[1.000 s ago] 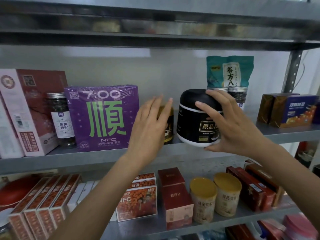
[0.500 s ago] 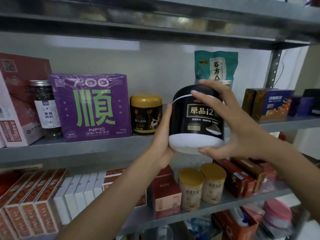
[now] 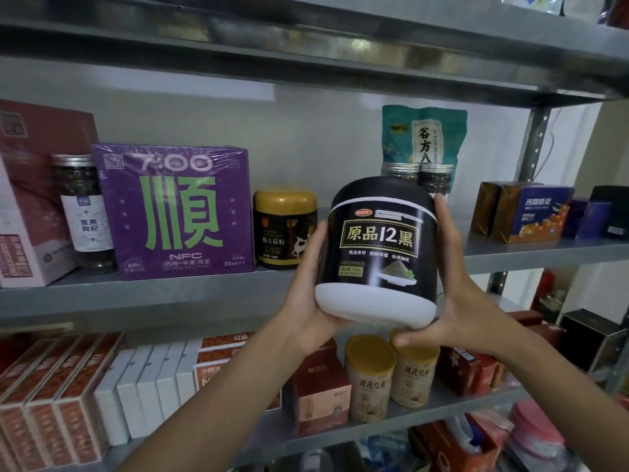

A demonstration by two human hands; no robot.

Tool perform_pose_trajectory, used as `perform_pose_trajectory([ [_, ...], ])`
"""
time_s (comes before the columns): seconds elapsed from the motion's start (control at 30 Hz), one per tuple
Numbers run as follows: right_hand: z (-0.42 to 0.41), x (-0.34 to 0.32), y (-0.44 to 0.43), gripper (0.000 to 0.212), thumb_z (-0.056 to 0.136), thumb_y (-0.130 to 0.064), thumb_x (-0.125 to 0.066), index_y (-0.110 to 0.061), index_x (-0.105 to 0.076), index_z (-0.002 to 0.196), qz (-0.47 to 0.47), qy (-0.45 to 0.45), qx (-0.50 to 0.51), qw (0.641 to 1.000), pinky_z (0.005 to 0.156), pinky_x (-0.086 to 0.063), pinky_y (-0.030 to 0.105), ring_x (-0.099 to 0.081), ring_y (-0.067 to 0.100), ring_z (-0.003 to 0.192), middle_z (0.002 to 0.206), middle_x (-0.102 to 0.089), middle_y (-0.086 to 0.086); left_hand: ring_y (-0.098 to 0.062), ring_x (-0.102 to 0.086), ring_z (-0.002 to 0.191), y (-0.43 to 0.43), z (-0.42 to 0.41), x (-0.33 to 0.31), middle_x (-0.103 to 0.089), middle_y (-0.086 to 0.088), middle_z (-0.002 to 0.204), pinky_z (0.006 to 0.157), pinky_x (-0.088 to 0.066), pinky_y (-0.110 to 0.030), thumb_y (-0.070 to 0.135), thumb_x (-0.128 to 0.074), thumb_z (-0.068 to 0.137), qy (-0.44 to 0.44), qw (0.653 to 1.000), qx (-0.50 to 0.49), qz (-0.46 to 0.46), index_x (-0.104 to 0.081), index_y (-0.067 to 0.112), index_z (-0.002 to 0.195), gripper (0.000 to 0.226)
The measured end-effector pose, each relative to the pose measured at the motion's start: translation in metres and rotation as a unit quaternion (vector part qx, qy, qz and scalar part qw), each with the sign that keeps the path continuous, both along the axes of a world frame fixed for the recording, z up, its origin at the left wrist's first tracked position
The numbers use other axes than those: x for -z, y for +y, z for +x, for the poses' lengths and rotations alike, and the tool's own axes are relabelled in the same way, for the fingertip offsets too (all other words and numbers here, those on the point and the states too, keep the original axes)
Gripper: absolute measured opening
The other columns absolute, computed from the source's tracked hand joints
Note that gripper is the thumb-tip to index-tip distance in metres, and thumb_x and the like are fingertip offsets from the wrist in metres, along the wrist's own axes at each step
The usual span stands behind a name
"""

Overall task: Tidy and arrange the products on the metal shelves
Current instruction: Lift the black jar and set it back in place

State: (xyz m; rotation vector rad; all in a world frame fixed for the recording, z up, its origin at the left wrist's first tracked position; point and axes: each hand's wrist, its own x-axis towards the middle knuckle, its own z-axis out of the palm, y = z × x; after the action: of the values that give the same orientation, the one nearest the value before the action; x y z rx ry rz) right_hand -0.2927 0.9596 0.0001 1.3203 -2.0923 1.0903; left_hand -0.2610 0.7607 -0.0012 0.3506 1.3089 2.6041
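We hold the black jar between both hands, lifted clear of the middle shelf and just in front of its edge, with the gold-framed label facing us and the white base tipped slightly toward us. Our left hand grips the jar's left side and lower corner, the thumb lying up along the black wall and the palm cupped under the white rim; its other fingers are hidden behind the jar. Our right hand grips the right side, the fingers reaching up the wall almost to the lid and the thumb hooked under the base. On the shelf to the left of the jar stands a small gold-lidded jar, near our left thumb but apart from it, and just beside that a purple box with large green lettering. A glass jar stands left of the purple box. Behind the black jar a teal pouch stands upright with two silver-capped jars before it. On the lower shelf, right under our hands, stand two yellow-lidded cans side by side.
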Motion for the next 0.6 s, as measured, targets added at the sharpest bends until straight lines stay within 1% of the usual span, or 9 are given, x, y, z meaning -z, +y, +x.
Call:
perform_pose_trajectory([
  [0.1, 0.001, 0.001, -0.004, 0.131, 0.061, -0.061, -0.080, -0.031, 0.009, 0.152, -0.020, 0.051, 0.012, 0.998, 0.119, -0.023, 0.043, -0.013, 0.026, 0.149, 0.160, -0.006, 0.006, -0.021, -0.070, 0.090, -0.001, 0.000, 0.000, -0.071, -0.007, 0.107, 0.072, -0.058, -0.031, 0.059, -0.041, 0.089, 0.003, 1.000, 0.027, 0.013, -0.068, 0.020, 0.115, 0.054],
  [0.2, 0.002, 0.004, -0.007, 0.129, 0.056, -0.046, -0.081, -0.027, 0.002, 0.153, -0.048, 0.094, 0.033, 0.994, 0.117, -0.027, 0.049, -0.016, 0.032, 0.147, 0.156, -0.012, 0.014, -0.019, -0.070, 0.092, -0.004, -0.003, 0.000, -0.073, -0.005, 0.105, 0.079, -0.054, -0.034, 0.055, -0.037, 0.095, 0.028, 0.998, -0.018, -0.054, -0.075, 0.024, 0.103, 0.050],
  [0.3, 0.001, 0.003, -0.006, 0.124, 0.054, -0.045, -0.082, -0.014, -0.009, 0.150, -0.034, 0.170, 0.070, 0.982, 0.117, -0.026, 0.050, -0.013, 0.035, 0.146, 0.153, -0.012, 0.024, -0.019, -0.066, 0.107, -0.010, 0.000, -0.009, -0.072, -0.002, 0.113, 0.098, -0.047, -0.042, 0.060, -0.043, 0.089, 0.065, 0.977, -0.132, -0.157, -0.069, 0.028, 0.111, 0.047],
  [0.37, -0.001, 0.000, -0.006, 0.118, 0.055, -0.047, -0.082, -0.012, -0.015, 0.145, -0.019, 0.206, 0.089, 0.974, 0.115, -0.026, 0.054, -0.014, 0.038, 0.145, 0.153, -0.012, 0.025, -0.018, -0.064, 0.110, -0.012, 0.003, -0.015, -0.071, 0.001, 0.114, 0.103, -0.045, -0.045, 0.072, -0.044, 0.075, 0.109, 0.959, -0.181, -0.189, -0.064, 0.032, 0.120, 0.063],
  [0.43, -0.003, -0.002, -0.007, 0.110, 0.056, -0.049, -0.082, -0.015, -0.021, 0.140, -0.001, 0.239, 0.105, 0.965, 0.113, -0.027, 0.057, -0.016, 0.039, 0.144, 0.152, -0.014, 0.024, -0.013, -0.059, 0.115, -0.008, 0.008, -0.017, -0.065, 0.011, 0.117, 0.104, -0.044, -0.043, 0.081, -0.041, 0.062, 0.148, 0.947, -0.179, -0.224, -0.055, 0.039, 0.127, 0.078],
  [0.47, -0.004, -0.004, -0.008, 0.108, 0.056, -0.049, -0.083, -0.016, -0.023, 0.139, 0.011, 0.255, 0.110, 0.961, 0.112, -0.028, 0.058, -0.017, 0.039, 0.143, 0.151, -0.015, 0.024, -0.008, -0.057, 0.114, -0.003, 0.011, -0.017, -0.061, 0.017, 0.114, 0.101, -0.046, -0.036, 0.082, -0.040, 0.059, 0.160, 0.943, -0.171, -0.236, -0.051, 0.044, 0.125, 0.076],
  [0.53, -0.004, -0.006, -0.012, 0.106, 0.058, -0.053, -0.083, -0.020, -0.022, 0.139, 0.039, 0.281, 0.114, 0.952, 0.113, -0.025, 0.057, -0.018, 0.041, 0.143, 0.151, -0.017, 0.023, 0.003, -0.061, 0.101, 0.008, 0.013, -0.014, -0.059, 0.020, 0.111, 0.081, -0.052, -0.018, 0.072, -0.045, 0.063, 0.181, 0.937, -0.165, -0.250, -0.046, 0.046, 0.122, 0.065],
  [0.57, -0.003, -0.008, -0.014, 0.104, 0.060, -0.054, -0.081, -0.022, -0.021, 0.139, 0.049, 0.288, 0.115, 0.950, 0.115, -0.023, 0.055, -0.018, 0.042, 0.143, 0.151, -0.017, 0.022, 0.003, -0.063, 0.097, 0.013, 0.012, -0.011, -0.061, 0.016, 0.113, 0.074, -0.054, -0.014, 0.066, -0.050, 0.066, 0.189, 0.934, -0.172, -0.252, -0.045, 0.042, 0.127, 0.065],
  [0.6, -0.002, -0.008, -0.016, 0.101, 0.062, -0.055, -0.079, -0.023, -0.022, 0.139, 0.055, 0.291, 0.115, 0.948, 0.116, -0.021, 0.053, -0.018, 0.042, 0.143, 0.151, -0.017, 0.022, -0.001, -0.066, 0.096, 0.015, 0.009, -0.008, -0.064, 0.011, 0.115, 0.073, -0.055, -0.015, 0.061, -0.054, 0.067, 0.184, 0.935, -0.182, -0.245, -0.046, 0.037, 0.130, 0.068],
])
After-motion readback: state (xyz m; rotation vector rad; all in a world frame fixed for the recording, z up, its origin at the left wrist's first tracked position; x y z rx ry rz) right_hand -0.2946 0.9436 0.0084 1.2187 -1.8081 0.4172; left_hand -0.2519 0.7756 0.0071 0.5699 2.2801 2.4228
